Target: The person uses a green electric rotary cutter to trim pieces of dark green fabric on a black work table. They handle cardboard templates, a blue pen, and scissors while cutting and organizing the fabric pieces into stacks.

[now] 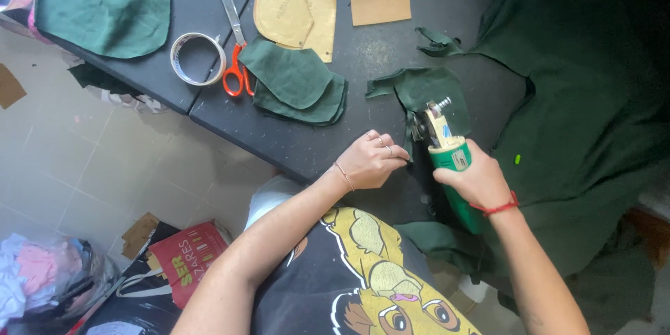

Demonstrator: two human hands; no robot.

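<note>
My right hand (477, 180) grips the green handle of a small electric rotary fabric cutter (447, 145), its blade end resting on dark green fabric (426, 91) on the black table (314, 143). My left hand (372, 160) presses the fabric's edge flat just left of the blade, fingers curled down, holding nothing. A large sheet of the same green cloth (586, 98) spreads over the table's right side.
Cut green pieces (296, 80) are stacked mid-table, another piece (105, 17) lies far left. Orange-handled scissors (234, 35), a tape roll (197, 58) and tan paper patterns (296, 3) lie at the back. Bags (174, 265) and scraps sit on the tiled floor at left.
</note>
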